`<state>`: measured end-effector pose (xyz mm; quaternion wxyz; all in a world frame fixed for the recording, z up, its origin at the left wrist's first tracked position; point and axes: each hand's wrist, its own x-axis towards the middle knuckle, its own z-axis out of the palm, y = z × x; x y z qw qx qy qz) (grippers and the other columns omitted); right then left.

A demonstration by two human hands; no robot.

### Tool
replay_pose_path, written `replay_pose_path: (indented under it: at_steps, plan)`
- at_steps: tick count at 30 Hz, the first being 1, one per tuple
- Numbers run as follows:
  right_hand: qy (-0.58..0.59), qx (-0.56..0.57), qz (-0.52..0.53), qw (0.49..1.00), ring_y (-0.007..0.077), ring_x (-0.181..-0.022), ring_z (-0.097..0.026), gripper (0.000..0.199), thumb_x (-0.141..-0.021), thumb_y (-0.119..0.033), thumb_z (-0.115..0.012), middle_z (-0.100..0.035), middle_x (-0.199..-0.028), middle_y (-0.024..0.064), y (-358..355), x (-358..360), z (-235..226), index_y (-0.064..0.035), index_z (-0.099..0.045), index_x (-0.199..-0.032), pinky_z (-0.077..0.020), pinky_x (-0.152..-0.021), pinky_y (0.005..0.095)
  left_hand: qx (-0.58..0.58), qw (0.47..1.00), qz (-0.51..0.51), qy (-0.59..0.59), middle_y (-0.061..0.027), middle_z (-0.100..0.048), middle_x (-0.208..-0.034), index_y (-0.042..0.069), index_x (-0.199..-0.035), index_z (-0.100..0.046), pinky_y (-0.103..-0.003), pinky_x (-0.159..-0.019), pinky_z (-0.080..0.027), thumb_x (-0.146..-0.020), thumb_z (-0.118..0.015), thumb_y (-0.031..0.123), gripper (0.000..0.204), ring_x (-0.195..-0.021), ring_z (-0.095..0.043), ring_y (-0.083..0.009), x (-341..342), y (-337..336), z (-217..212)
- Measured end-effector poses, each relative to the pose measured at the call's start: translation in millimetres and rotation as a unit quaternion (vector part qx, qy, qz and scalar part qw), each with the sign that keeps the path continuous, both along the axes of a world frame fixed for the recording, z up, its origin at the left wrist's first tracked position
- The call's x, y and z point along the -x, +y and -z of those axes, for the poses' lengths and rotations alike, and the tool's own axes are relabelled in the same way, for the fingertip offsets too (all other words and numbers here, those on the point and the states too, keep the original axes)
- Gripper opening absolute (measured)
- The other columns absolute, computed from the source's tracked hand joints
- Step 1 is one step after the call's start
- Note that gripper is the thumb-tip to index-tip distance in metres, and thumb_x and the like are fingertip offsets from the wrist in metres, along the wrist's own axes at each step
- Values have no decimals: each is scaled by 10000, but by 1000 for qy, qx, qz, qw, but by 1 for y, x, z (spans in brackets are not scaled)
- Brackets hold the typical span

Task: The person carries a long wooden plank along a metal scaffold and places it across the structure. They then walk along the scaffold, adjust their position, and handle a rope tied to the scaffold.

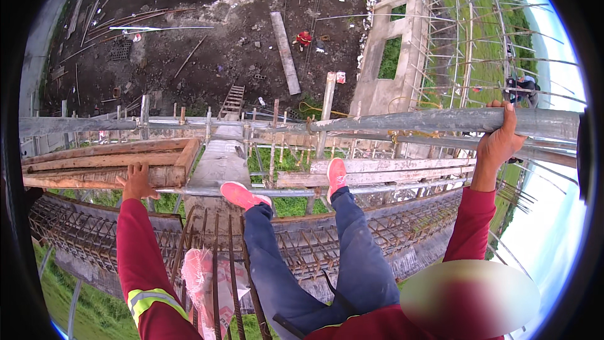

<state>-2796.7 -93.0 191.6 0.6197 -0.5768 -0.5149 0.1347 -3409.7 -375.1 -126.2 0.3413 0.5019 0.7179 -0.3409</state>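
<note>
Gripping a grey metal pipe [415, 121] with the right hand [500, 140], fingers curled over its top, pipe against the palm. Left hand [136, 183] lies on the near edge of a wooden frame [100, 162], fingers slightly spread, boards directly under fingertips; can't tell how firm the hold is. Lower pipe [201, 192] runs beside the left thumb. Pink shoes [244, 196] between the hands, rebar cage [409, 230] nearer the body. Farther out: ladder [233, 98], grey plank [285, 50], person in red [304, 39].

brown wooden frame [113, 175]: flat, left | grey pipe [440, 120]: running crosswise, right
</note>
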Motion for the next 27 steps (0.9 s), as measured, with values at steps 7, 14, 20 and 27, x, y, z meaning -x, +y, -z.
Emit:
replay_pose_path:
  at_steps: [7,14,20,27]
  plan:
    - [-33,-9,17,999,240,-718,-641,292,-839,-85,-658,-640,-795,159,1,2,5,24,-471,-1035,-524,-683,350,42,994,9,-98,-172,-544,-1300,47,-1381,-382,-676,-1059,-198,-627,-765,568,993,-1251,-473,-361,-73,22,23]
    - [-41,-23,33,998,238,-703,-635,276,-835,-80,-640,-644,-797,165,5,6,7,28,-470,-1023,-530,-669,364,-70,996,62,2,-190,-601,-1117,-21,-1190,-482,-522,-1019,-305,-702,-666,276,600,-1099,-549,-332,-100,-21,73]
    - [-40,-16,63,997,239,-695,-630,289,-833,-73,-629,-643,-801,168,7,4,6,37,-459,-1039,-542,-645,374,-102,992,58,-36,-163,-611,-1064,-37,-1144,-505,-430,-982,-352,-694,-668,289,579,-1050,-566,-304,-97,-43,65]
    - [-51,-1,61,997,229,-649,-619,267,-819,-72,-642,-647,-780,178,12,-5,4,65,-479,-980,-542,-618,365,-142,987,44,-63,-169,-604,-1064,-58,-1174,-495,-415,-934,-376,-666,-706,326,671,-1060,-553,-308,-98,-66,59]
